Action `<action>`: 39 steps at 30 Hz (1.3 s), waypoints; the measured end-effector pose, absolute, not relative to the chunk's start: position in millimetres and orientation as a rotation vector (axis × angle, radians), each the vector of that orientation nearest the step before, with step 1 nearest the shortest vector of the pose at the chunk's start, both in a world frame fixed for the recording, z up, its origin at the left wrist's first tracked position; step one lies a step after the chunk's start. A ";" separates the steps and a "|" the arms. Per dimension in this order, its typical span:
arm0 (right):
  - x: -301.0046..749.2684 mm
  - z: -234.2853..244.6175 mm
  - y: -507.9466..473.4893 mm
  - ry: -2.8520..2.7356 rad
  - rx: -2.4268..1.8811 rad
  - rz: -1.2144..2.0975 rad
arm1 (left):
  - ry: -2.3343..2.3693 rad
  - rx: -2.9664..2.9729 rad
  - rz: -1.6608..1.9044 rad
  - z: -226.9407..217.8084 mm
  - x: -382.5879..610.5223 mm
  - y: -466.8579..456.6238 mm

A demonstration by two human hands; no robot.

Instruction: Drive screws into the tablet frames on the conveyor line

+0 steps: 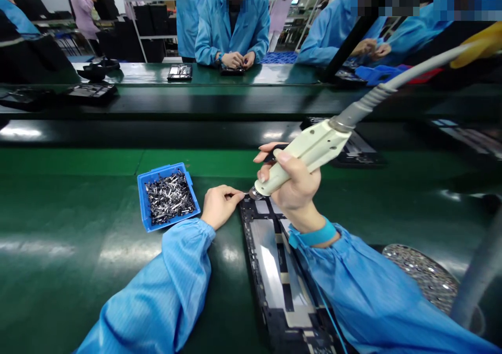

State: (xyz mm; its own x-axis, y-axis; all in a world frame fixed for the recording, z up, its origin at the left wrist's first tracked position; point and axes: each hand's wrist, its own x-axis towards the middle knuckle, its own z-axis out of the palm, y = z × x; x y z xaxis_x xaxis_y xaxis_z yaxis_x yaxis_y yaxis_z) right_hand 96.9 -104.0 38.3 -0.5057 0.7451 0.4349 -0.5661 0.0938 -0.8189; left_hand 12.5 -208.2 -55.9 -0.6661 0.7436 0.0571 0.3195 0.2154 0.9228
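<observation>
My right hand [295,184] is wrapped round a cream electric screwdriver [309,152], whose tip points down-left at the top corner of a black device frame [274,270] lying on the green belt. My left hand [220,205] rests on the belt beside that corner, fingers pinched on a small screw that touches the driver's tip. A blue tray [146,207] full of small metal screws sits just left of my left hand. A grey cable [396,84] runs from the screwdriver up to the right.
A round dish of tiny screws [425,275] lies at the right, beside a grey post [478,275]. Another black frame [355,152] sits behind the screwdriver. Across the green belt [78,228], people in blue coats work at a far bench [274,74] with black trays.
</observation>
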 end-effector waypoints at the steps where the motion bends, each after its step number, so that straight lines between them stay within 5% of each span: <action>1: 96.5 37.2 -103.9 -1.352 -0.202 1.627 | 2.114 0.965 1.431 -55.2 13.3 -207.9; 39: 75.9 26.3 -116.9 -1.386 -0.234 1.709 | 2.211 0.919 1.311 -54.8 12.0 -203.3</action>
